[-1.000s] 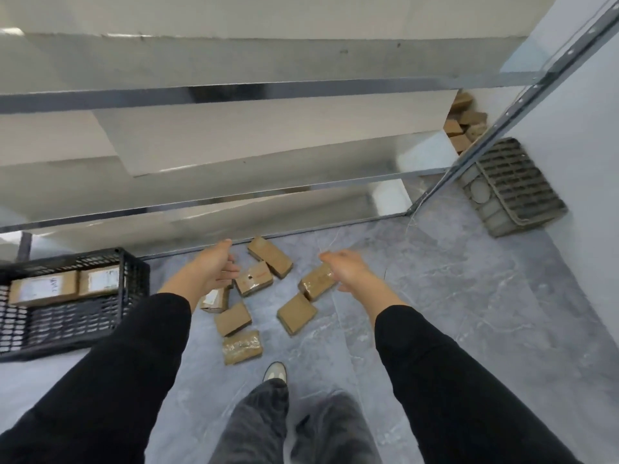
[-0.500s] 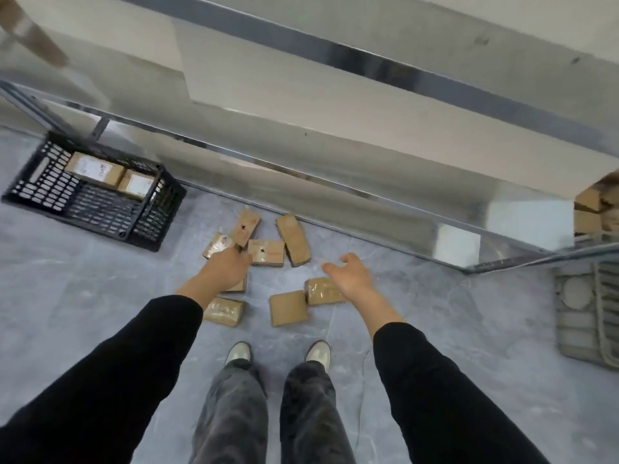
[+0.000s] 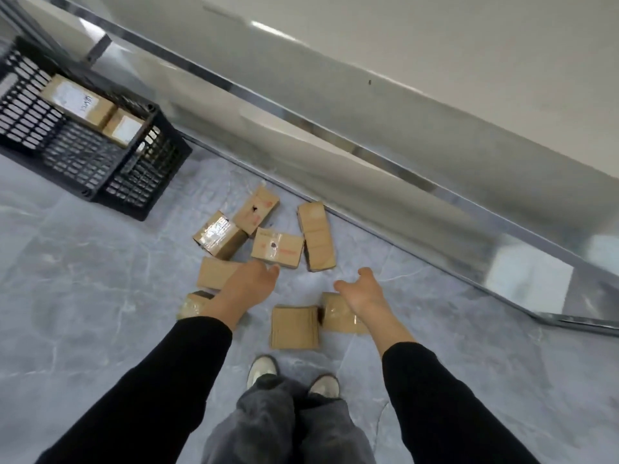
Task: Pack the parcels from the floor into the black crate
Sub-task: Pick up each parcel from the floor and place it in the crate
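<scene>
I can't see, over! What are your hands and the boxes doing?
Left hand, right hand open, empty. Seven parcels on floor; two in black crate. Nothing blocking.

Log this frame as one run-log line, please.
phase: reaching | left hand: open, empty | right hand: open, empty | floor parcels: seven visible | black crate: two parcels inside

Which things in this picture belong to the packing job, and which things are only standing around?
Belonging to the job:
- black crate, already holding two parcels
- seven parcels on the floor
- left hand and right hand, both open and empty

Only around:
- metal shelf
- shoes
</scene>
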